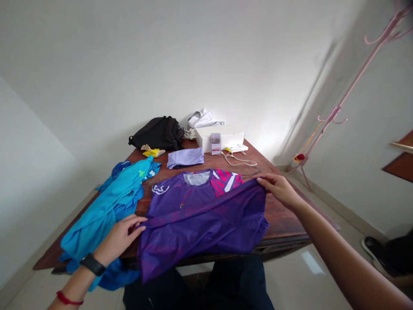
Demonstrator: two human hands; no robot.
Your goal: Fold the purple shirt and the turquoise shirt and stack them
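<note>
A purple shirt lies on the brown wooden table, its collar toward the wall and a pink-and-white patterned sleeve at the upper right. Its lower part is lifted and folded up over the front, with some cloth hanging past the near edge. My left hand pinches the hem at the left side. At the right, my right hand grips the other end of the hem between thumb and fingers, held higher up the table. Bright blue clothing is heaped just left of the shirt.
Behind the shirt are folded lavender cloth, a yellow item, a black bag, a white box, a small packet and a white cable. A pink coat stand leans into view at right.
</note>
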